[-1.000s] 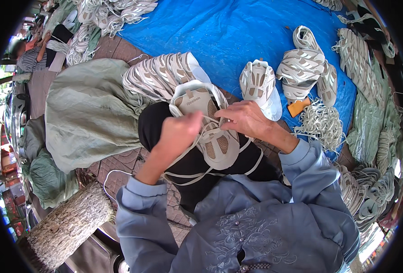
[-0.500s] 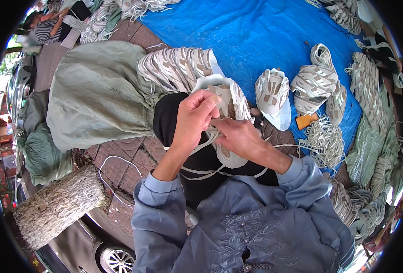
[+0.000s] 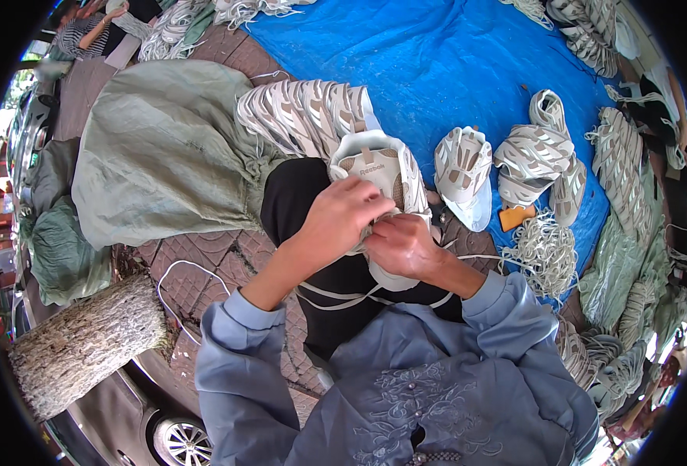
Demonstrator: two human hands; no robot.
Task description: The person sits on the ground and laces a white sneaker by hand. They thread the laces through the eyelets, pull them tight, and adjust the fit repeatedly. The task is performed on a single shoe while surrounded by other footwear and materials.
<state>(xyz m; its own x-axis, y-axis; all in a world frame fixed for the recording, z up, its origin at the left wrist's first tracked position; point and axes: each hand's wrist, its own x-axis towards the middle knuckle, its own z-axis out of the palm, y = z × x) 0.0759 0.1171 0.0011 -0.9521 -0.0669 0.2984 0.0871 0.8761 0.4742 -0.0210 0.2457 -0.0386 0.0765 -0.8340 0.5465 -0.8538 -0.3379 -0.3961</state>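
A beige and white shoe upper (image 3: 374, 161) lies across my black-clad lap, its padded collar pointing away from me. At its lacing edges both my hands work close together, nearly touching. My left hand (image 3: 350, 210) is closed, with fingers bent down over the tongue's lower part. Just right of it and nearer me, my right hand (image 3: 403, 245) is closed in a pinch. A pale flat shoelace (image 3: 336, 298) trails from under the hands over my lap. The fingertips and the lace between them are mostly hidden.
Nested shoe uppers (image 3: 305, 113) lean beside a green cloth sack (image 3: 165, 147). On the blue tarp (image 3: 429, 54) are a single upper (image 3: 462, 167), a bundle of uppers (image 3: 534, 155), an orange piece (image 3: 516, 217) and a heap of laces (image 3: 544, 252). A log (image 3: 87, 342) is at left.
My left hand has come down from above the shoe onto its lacing area, its fingers now turned downward. My right hand has shifted slightly. The lace seen below the hands is now more hidden.
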